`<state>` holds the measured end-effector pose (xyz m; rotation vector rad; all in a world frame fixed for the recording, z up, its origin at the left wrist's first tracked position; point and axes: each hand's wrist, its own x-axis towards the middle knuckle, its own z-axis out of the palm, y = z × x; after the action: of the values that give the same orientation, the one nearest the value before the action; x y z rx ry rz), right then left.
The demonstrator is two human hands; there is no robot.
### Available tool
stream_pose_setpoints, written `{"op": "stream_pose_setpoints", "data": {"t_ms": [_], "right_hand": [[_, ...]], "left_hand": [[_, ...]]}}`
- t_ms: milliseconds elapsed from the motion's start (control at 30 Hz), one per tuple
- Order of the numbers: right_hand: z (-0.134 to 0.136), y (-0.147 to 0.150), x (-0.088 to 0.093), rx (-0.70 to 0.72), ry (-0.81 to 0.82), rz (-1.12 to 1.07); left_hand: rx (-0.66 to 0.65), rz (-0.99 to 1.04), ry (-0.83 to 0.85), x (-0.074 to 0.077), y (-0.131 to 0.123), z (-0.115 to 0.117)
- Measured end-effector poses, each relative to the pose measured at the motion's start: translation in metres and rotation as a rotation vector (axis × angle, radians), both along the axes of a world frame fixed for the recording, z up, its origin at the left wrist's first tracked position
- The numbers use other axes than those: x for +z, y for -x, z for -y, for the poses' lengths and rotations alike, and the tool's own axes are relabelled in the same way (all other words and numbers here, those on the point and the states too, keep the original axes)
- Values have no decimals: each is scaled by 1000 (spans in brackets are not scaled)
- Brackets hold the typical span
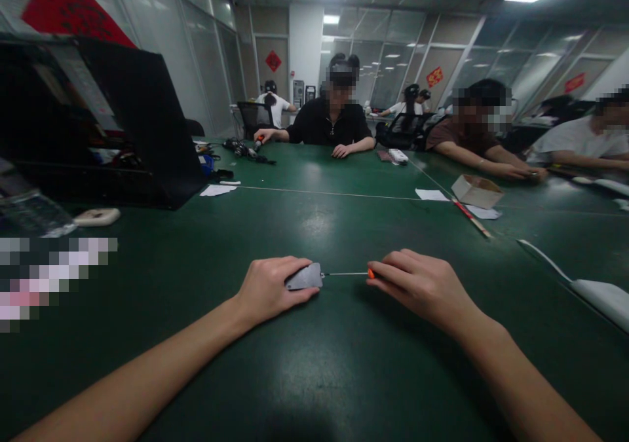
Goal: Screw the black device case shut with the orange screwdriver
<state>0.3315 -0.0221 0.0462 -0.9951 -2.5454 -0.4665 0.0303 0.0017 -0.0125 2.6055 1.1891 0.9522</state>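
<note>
My left hand (270, 288) is closed around a small flat grey metal piece (307, 277) with rounded corners, just above or on the green table; I cannot tell which. Its thumb and fingers grip the two long sides. From the right, my right hand (415, 281) holds a screwdriver by its orange handle (371, 273), most of which the fingers hide. The thin screwdriver shaft (348, 274) lies level and points left. Its tip meets a small dark fitting (323, 274) on the right edge of the grey piece; what that fitting is stays too small to tell.
Across the green table (314, 376) a person in black (329, 121) sits, with cables (246, 148) nearby. A black open-fronted box (142, 121) stands left. Farther right are a small carton (476, 190), a red stick (470, 217) and a white device (604, 301) with a cord.
</note>
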Motion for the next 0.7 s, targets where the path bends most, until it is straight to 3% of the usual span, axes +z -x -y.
{"op": "stream_pose_setpoints", "data": {"t_ms": [267,467,633,700], "right_hand": [[1,3,-2,-15,3,42],[-2,6,-13,-3,290,-111],[5,12,-8,-63,-80,23],[9,13,-3,-49,-141,78]], "left_hand": [[-16,23,6,-1,0,0],[-43,25,23,0,2,-1],[-44,33,44,0,3,-3],[-61,17,44,0,3,-3]]}}
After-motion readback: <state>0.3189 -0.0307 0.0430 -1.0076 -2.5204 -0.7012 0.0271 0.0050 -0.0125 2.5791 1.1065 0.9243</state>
